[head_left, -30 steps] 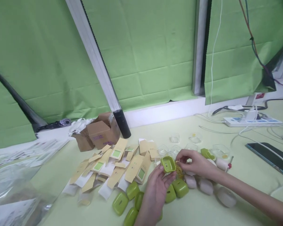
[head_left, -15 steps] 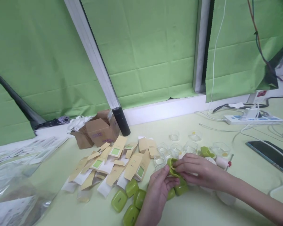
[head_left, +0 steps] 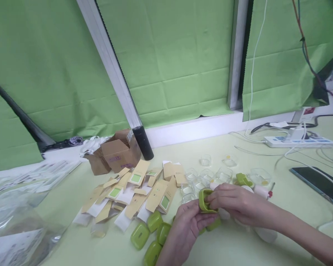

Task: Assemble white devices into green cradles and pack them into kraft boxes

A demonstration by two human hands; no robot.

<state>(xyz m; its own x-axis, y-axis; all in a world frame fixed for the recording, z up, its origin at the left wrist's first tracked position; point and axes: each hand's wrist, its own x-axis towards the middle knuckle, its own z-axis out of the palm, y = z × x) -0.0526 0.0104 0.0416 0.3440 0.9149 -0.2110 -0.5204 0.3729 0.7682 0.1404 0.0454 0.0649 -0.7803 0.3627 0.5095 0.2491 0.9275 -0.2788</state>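
Note:
A small, hollow, rounded-square green plastic case (head_left: 202,201) is gripped by the fingers and thumb of my left hand (head_left: 184,225), its open side turned to the right. My right hand (head_left: 235,199) reaches into that opening with bent fingers pressed together; anything they pinch is hidden. Glossy green rounded pieces (head_left: 140,235) lie on the table left of my left wrist, and more are partly covered below my hands. Clear plastic cups (head_left: 207,175) stand just beyond the held case. Another green piece (head_left: 243,180) rests behind my right hand.
Tan card sleeves (head_left: 158,192) lie piled left of my hands. Behind them stand an opened cardboard box (head_left: 119,155) and a black cylinder (head_left: 143,143). A power strip (head_left: 299,141), loose cables and a phone (head_left: 319,181) occupy the right. Clear plastic bags (head_left: 19,236) lie at left.
The green case has tilted, its opening now turned more to the right. My right hand has shifted slightly right and down, its fingers still in the case.

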